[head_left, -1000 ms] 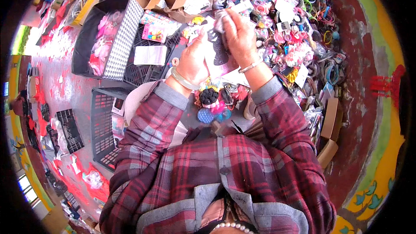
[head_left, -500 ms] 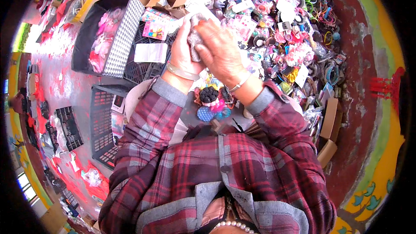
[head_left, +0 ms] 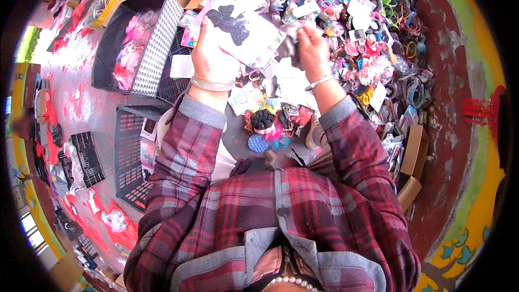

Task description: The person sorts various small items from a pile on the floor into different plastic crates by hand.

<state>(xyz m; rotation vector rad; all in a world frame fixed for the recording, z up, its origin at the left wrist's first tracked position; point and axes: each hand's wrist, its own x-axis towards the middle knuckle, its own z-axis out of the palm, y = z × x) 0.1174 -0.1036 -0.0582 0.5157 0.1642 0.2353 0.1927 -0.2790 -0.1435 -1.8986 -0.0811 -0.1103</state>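
**A:** Gripping a clear plastic packet (head_left: pixel 244 31) with a dark bow-shaped piece inside, that's the left hand (head_left: pixel 212 57), fingers curled shut round the packet's lower left edge, holding it up over the heap.

**B:** And the right hand (head_left: pixel 312 48)? Looks pinched closed on a greyish bit (head_left: pixel 290 48) just beside the packet's right corner (can't tell what that bit actually is).

**A:** Same here. Both wrists have bangles, plaid sleeves below.

**B:** Under the hands there's a pile of hair accessories (head_left: pixel 367 48), a black scrunchie (head_left: pixel 263 119) near the lap, and a black basket (head_left: pixel 154 54) with pink stuff off to the left.
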